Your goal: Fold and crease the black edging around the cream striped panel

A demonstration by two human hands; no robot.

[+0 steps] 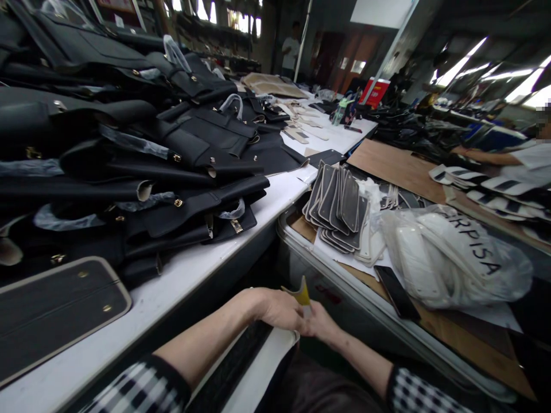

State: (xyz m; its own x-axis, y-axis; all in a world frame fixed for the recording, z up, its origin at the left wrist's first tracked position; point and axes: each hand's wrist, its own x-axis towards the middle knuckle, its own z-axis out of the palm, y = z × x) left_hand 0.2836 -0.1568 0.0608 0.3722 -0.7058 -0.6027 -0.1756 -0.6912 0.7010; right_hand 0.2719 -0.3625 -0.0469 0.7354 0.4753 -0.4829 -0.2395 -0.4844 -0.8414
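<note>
My left hand and my right hand meet low in the gap between two tables, fingers closed together on a small yellow-tipped piece that sticks up between them. Under my left forearm lies a long black and white panel. A flat black leather base panel with brass studs lies on the white table at my left.
A big heap of black leather bag parts fills the left table. On the right table sit a stack of dark oval panels, a clear plastic bag printed with letters and a black phone. A person works at far right.
</note>
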